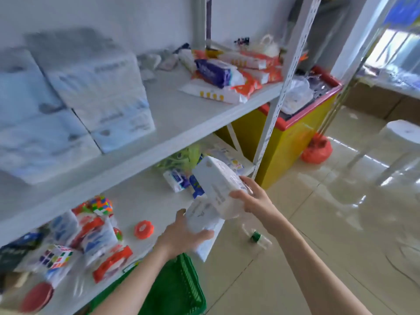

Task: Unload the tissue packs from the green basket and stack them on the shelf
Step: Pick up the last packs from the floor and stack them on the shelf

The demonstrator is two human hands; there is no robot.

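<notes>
My right hand (251, 197) grips a white tissue pack (218, 180), held tilted in the air in front of the lower shelf. Just below it my left hand (184, 235) holds a second white tissue pack (203, 220) from underneath. The green basket (179, 287) sits at the bottom of the view, under my left forearm. On the upper white shelf (177, 114), at the left, stands a stack of pale blue-white tissue packs (95, 92), blurred by motion.
Purple, orange and white packets (229, 76) lie on the upper shelf's right end. The lower shelf holds puzzle cubes (56, 255), an orange round toy (143, 228) and small packs. A yellow chest freezer (293, 123), a plastic bottle (258, 237) and a white stool (400, 137) are on the floor.
</notes>
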